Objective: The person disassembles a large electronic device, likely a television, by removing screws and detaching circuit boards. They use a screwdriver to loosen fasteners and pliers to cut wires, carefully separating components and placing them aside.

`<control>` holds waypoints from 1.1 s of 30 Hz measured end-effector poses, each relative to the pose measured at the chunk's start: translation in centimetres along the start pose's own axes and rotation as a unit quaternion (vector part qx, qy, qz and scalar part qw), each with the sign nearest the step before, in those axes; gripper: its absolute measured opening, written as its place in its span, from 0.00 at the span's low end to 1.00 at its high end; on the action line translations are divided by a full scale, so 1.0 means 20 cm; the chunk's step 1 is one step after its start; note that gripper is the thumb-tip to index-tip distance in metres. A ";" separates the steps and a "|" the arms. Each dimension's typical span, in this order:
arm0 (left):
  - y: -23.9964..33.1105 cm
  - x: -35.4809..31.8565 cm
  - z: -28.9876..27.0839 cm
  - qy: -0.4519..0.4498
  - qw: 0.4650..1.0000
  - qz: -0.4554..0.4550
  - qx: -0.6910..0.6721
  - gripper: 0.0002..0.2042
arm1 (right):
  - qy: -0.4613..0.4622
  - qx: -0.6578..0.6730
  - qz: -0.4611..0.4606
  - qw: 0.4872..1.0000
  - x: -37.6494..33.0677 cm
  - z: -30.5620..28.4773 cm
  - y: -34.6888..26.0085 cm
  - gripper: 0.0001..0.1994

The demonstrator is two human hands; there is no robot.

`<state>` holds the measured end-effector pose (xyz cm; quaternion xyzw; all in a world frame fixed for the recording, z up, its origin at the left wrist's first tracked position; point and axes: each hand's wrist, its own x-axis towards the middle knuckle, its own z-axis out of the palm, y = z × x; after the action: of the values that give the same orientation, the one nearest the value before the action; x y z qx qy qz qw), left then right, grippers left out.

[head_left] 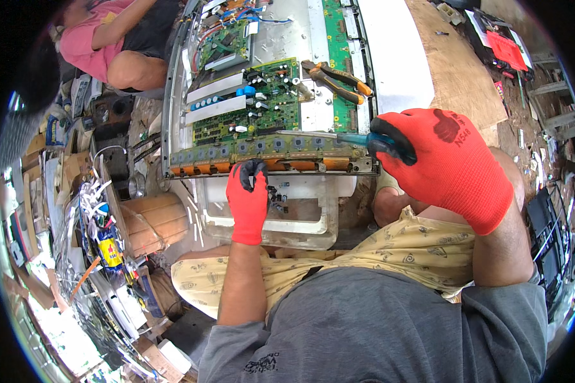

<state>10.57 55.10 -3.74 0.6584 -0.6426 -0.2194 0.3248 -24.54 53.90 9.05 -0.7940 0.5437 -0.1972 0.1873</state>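
Note:
Before me lies an opened flat display panel (287, 46), with green circuit boards (271, 115) on its metal back. A narrow board strip (220, 152) with a row of chips and orange ribbon film (303, 165) runs along its near edge. My right hand (450, 163), in a red glove with black fingertips, is closed around a screwdriver (352, 137) with a teal handle. The shaft points left, low over the strip. My left hand (248, 198), gloved alike, has its fingers pinched at the panel's near edge; what they hold is hidden.
Orange-and-black pliers (338, 82) lie on the panel's right half. Below its near edge stands a clear plastic tray (329, 223) with small dark parts. A person in a pink shirt (86, 41) sits at the far left. Scrap (102, 217) is heaped at left; brown board (460, 70) lies at right.

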 end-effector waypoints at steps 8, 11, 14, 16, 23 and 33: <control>-0.01 -0.02 -0.01 -0.013 0.998 -0.003 -0.056 0.10 | -0.052 -0.010 0.020 0.998 0.03 0.02 -0.02 0.13; -0.06 -0.03 0.00 0.002 1.000 0.006 -0.022 0.10 | -0.042 -0.024 0.011 0.999 0.02 0.04 -0.03 0.13; -0.01 -0.05 0.00 0.017 0.989 0.107 0.104 0.11 | -0.049 -0.038 0.015 0.998 0.03 0.05 -0.04 0.13; 0.01 -0.05 -0.01 0.005 0.981 0.129 0.144 0.12 | -0.038 -0.034 0.005 0.999 0.03 0.06 -0.05 0.11; -0.01 -0.06 0.03 0.052 0.969 0.125 0.208 0.11 | -0.013 -0.018 -0.017 1.000 0.04 0.12 -0.06 0.11; 0.00 -0.02 0.08 0.155 0.950 -0.047 0.267 0.19 | -0.034 -0.029 -0.013 0.999 0.03 0.11 -0.05 0.12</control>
<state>9.36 55.27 -4.94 0.7765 -0.5876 0.0505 0.2218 -22.31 53.80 7.78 -0.8124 0.5319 -0.1573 0.1800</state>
